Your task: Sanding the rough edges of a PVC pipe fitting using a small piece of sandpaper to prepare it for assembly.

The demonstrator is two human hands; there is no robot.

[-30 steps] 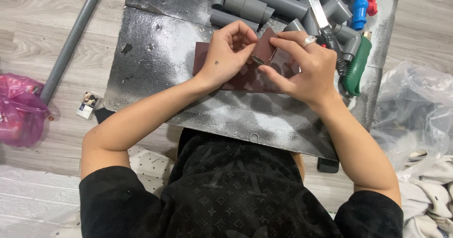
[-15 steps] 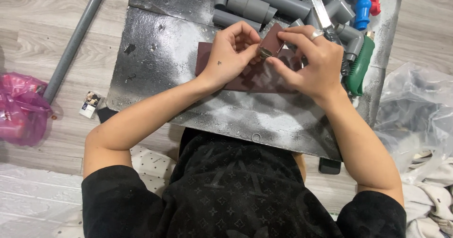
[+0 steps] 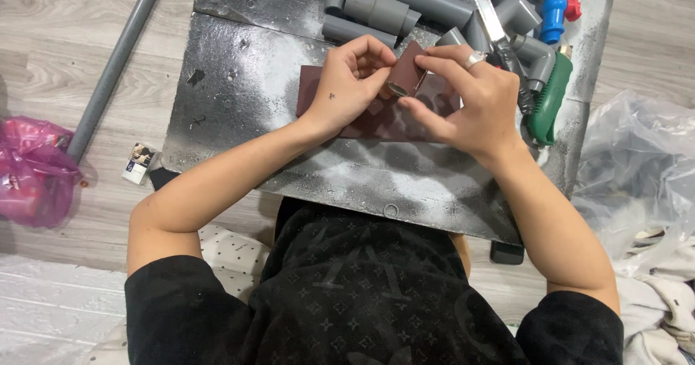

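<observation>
Left hand (image 3: 352, 83) gripping small pipe piece (image 3: 397, 88) | right hand (image 3: 470, 101) pinching brown sandpaper (image 3: 411, 68) around it | grey fittings (image 3: 391, 7) lying far.

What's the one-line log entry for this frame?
left hand: grips small pipe piece | right hand: wraps brown sandpaper strip around it | under: sandpaper sheet on metal plate | nearby: grey fittings

Your hands (image 3: 416, 90) sit mid-worktop (image 3: 239, 97). To their left the worktop surface lies open, and so does the near strip in front of your forearms. The far edge is crowded with grey pipe fittings (image 3: 391, 7), just beyond your fingers. On the right, more grey elbows (image 3: 532, 50), a blue fitting (image 3: 546, 3) and a green-handled tool (image 3: 549, 104) block the way. Off the worktop's left, a long grey pipe (image 3: 116, 61) lies on the floor.
</observation>
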